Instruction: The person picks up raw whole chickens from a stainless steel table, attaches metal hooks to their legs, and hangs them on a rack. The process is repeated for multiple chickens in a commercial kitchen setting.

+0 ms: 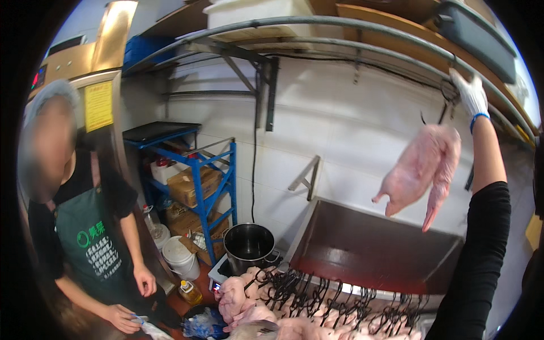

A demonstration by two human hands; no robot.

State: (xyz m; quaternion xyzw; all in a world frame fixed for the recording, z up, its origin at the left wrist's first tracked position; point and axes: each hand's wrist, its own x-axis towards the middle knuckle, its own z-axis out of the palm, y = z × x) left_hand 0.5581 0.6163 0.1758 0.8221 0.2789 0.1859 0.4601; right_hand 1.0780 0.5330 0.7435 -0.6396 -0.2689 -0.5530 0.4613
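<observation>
My right hand point(469, 93), in a white knitted glove with a blue cuff, is raised at the upper right against a metal rail point(378, 26). Beside its fingers is a dark metal hook point(448, 91), from which a plucked poultry carcass point(418, 170) hangs over the steel sink; whether the fingers grip the hook cannot be told. My left hand is out of view. Low in front of me lie many pale plucked carcasses point(297, 327), with a row of dark metal hooks point(323, 293) along them.
A co-worker in a green apron point(91, 238) stands at the left. Behind the carcasses is a deep steel sink point(374, 238). A steel pot point(249, 242), a blue rack point(204, 204), a white bucket point(180, 255) and an oil bottle point(190, 292) stand left of it. Overhead shelves hold a grey bin point(476, 40).
</observation>
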